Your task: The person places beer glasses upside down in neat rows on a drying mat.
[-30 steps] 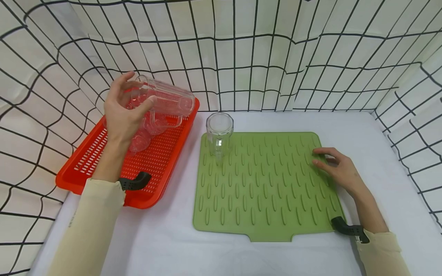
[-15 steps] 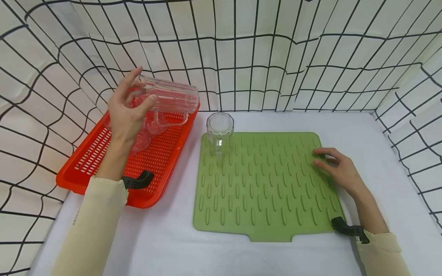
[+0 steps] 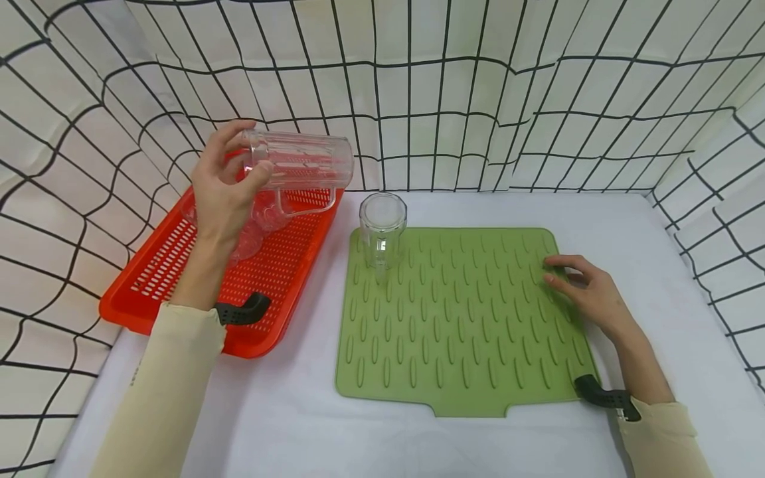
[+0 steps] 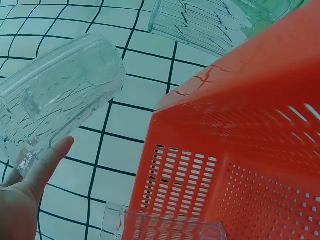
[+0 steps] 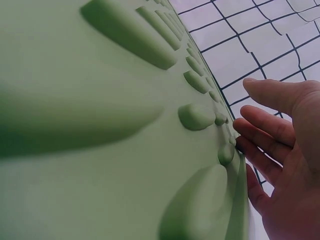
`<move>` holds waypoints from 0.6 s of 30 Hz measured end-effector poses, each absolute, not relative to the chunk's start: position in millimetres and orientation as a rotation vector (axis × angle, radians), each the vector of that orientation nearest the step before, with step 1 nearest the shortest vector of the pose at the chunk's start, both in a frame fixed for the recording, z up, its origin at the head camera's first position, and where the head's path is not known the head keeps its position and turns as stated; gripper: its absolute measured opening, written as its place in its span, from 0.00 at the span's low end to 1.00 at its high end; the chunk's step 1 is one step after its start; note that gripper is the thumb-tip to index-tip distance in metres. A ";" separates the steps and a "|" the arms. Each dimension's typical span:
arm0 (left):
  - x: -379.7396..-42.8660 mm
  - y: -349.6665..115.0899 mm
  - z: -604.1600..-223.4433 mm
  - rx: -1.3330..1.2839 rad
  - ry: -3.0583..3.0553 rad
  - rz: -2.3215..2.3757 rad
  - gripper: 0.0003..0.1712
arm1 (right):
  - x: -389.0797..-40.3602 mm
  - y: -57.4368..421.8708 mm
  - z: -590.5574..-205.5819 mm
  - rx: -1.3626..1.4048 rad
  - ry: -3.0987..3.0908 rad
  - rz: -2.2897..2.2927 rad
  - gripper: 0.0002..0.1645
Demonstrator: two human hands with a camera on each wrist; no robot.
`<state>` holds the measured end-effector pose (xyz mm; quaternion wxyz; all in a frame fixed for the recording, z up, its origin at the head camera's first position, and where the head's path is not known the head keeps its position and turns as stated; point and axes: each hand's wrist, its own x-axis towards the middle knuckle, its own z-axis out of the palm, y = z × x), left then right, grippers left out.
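Observation:
My left hand (image 3: 224, 182) grips a clear glass mug (image 3: 307, 161) near one end, thumb on the near side and fingers behind. The mug lies sideways in the air over the far end of the red basket (image 3: 299, 285), its handle hanging below. In the left wrist view the held mug (image 4: 65, 90) shows ribbed sides. Another clear mug (image 3: 382, 229) stands upside down on the far left corner of the green ridged mat (image 3: 466, 318). At the mat's right edge rests my right hand (image 3: 588, 292), fingers relaxed and holding nothing.
More clear glassware (image 3: 248, 240) lies inside the basket, partly hidden behind my left hand. A black wire grid (image 3: 442, 119) backed by white cloth encloses the far side and both sides. White cloth (image 3: 287, 411) covers the table.
The left hand has carried the mug a little to the right, lifting it slightly and bringing it closer to level. The right hand and the mug on the mat have stayed put.

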<state>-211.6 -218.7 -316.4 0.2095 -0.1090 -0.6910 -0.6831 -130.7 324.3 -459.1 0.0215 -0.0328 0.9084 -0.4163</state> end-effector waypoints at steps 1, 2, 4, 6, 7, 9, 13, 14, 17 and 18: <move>-211.7 -218.2 -316.1 -0.304 -1.917 -1.908 0.29 | -130.7 324.4 -459.1 -0.102 2.818 -1.288 0.29; -211.7 -217.7 -315.6 -0.303 -1.913 -1.916 0.29 | -130.6 324.4 -459.1 -0.102 2.823 -1.283 0.29; -211.7 -216.9 -314.9 -0.296 -1.912 -1.920 0.29 | -130.5 324.4 -459.5 -0.111 2.840 -1.271 0.28; -211.6 -216.2 -314.4 -0.291 -1.901 -1.926 0.29 | -130.4 324.5 -460.3 -0.123 2.853 -1.269 0.27; -211.5 -215.9 -314.2 -0.289 -1.894 -1.930 0.29 | -130.5 324.5 -460.7 -0.128 2.856 -1.273 0.27; -211.3 -215.4 -314.2 -0.289 -1.882 -1.940 0.28 | -130.7 324.4 -461.2 -0.137 2.857 -1.284 0.27; -211.2 -214.3 -314.6 -0.305 -1.842 -1.982 0.28 | -130.9 324.5 -460.5 -0.124 2.850 -1.276 0.28; -211.2 -213.8 -314.6 -0.309 -1.830 -1.998 0.27 | -131.0 324.5 -460.0 -0.119 2.845 -1.275 0.28; -211.4 -212.9 -314.5 -0.325 -1.794 -2.042 0.27 | -131.0 324.6 -459.2 -0.108 2.835 -1.269 0.29; -211.4 -212.6 -314.5 -0.328 -1.784 -2.057 0.27 | -131.1 324.7 -459.3 -0.109 2.834 -1.270 0.29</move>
